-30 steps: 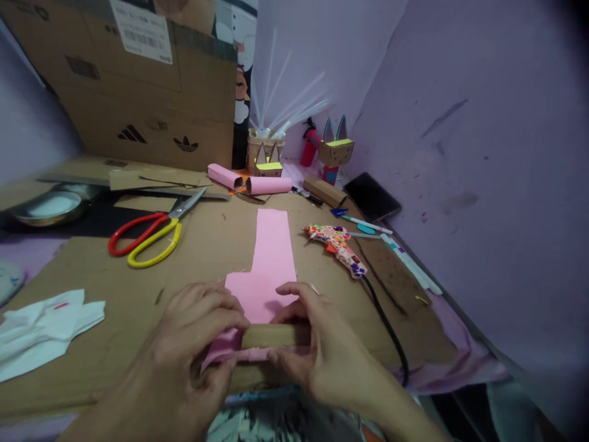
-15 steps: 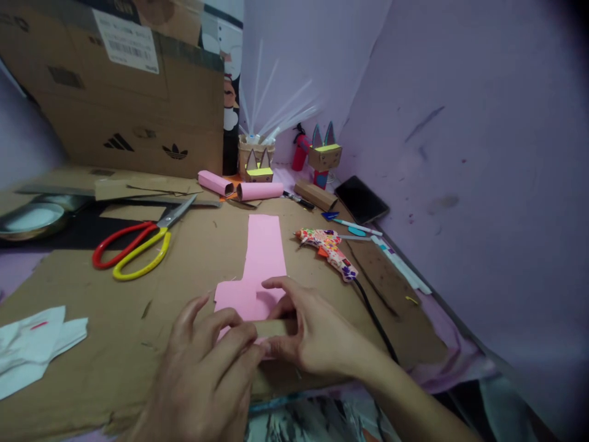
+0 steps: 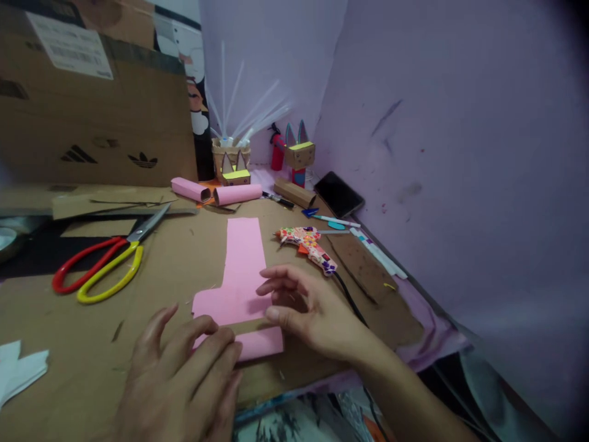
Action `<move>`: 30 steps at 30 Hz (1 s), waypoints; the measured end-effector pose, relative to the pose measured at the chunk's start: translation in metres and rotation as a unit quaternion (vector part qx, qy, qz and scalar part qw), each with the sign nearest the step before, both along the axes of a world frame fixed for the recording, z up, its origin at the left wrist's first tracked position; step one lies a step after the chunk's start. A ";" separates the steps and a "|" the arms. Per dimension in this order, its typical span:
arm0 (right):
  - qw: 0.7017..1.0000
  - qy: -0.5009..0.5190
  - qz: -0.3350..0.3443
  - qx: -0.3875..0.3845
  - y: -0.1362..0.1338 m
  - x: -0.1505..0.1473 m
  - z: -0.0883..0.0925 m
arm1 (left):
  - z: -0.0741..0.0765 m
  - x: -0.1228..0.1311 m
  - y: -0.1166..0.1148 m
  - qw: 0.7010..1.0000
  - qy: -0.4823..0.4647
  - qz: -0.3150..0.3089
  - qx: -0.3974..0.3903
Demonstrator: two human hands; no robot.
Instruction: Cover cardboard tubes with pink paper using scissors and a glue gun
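A pink paper cut-out (image 3: 239,270) lies on the cardboard work sheet (image 3: 184,258), its near end wrapped round a cardboard tube (image 3: 251,325) that shows as a narrow brown strip. My left hand (image 3: 184,380) lies flat with fingers stretched, fingertips pressing the pink paper over the tube's left end. My right hand (image 3: 308,310) holds the tube's right end, thumb on the paper and fingers curled above it.
Red-and-yellow scissors (image 3: 99,267) lie to the left. A patterned glue gun (image 3: 306,242) with a black cord lies right of the paper. Two pink-wrapped tubes (image 3: 237,194), small cardboard figures (image 3: 299,153), a phone (image 3: 339,194), pens and a big cardboard box (image 3: 92,104) stand behind.
The view has swung right. The tube was mostly bare between my hands; now pink paper covers its near side. My left hand's fingers have flattened onto the paper.
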State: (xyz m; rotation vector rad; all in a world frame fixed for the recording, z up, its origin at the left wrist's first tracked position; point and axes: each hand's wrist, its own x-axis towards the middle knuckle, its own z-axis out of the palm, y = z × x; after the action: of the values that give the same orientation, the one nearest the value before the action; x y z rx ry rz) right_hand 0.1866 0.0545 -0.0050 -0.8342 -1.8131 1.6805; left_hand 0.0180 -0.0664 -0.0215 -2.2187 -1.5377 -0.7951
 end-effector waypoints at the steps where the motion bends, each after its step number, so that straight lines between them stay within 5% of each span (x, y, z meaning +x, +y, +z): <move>1: 1.000 0.005 -0.029 0.009 0.000 0.005 0.002 | 0.001 -0.002 0.001 1.000 0.015 -0.009 0.003; 7: 0.988 -0.020 -0.098 0.116 -0.019 0.030 -0.005 | -0.001 0.000 0.008 1.000 -0.019 0.008 0.024; 15: 0.928 -0.080 0.001 0.363 -0.039 0.017 -0.019 | -0.004 -0.008 0.005 0.999 0.043 -0.011 -0.011; 20: 0.915 -0.074 -0.002 0.396 -0.037 0.009 -0.030 | 0.002 -0.021 -0.002 0.997 -0.072 0.034 -0.002; 26: 0.900 -0.078 0.006 0.428 -0.036 0.009 -0.038 | 0.012 -0.068 -0.020 0.995 -0.040 0.081 0.045; 30: 0.891 -0.062 -0.022 0.450 -0.036 0.007 -0.045 | 0.004 -0.041 -0.027 0.991 -0.090 0.091 0.049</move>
State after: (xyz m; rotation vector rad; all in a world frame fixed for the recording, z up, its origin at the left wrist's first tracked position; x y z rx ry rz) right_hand 0.1938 0.0181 -0.0502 -0.5435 -2.3017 0.5891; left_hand -0.0227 -0.0934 -0.0172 -1.9497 -1.7155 -1.0112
